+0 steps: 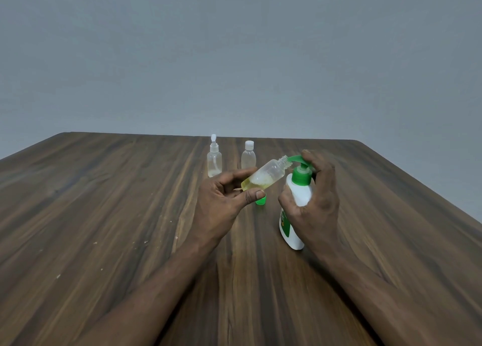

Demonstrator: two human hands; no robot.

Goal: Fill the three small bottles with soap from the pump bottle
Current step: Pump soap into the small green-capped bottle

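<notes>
Left hand (221, 202) pinches tilted open small bottle (263, 177); right hand (317, 199) wraps pump bottle (296, 204), label unreadable. Two capped bottles (214, 160) at 12 o'clock.

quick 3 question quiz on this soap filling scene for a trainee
1. True or false: the tilted small bottle in the left hand has its cap on.
2. Multiple choice: the right hand grips A) the pump bottle B) the green cap C) nothing.
3. How many small bottles stand upright at the back of the table?
Key: 1 false, its neck is open; 2 A; 3 two, the spray-top bottle and the white-capped bottle.
</notes>
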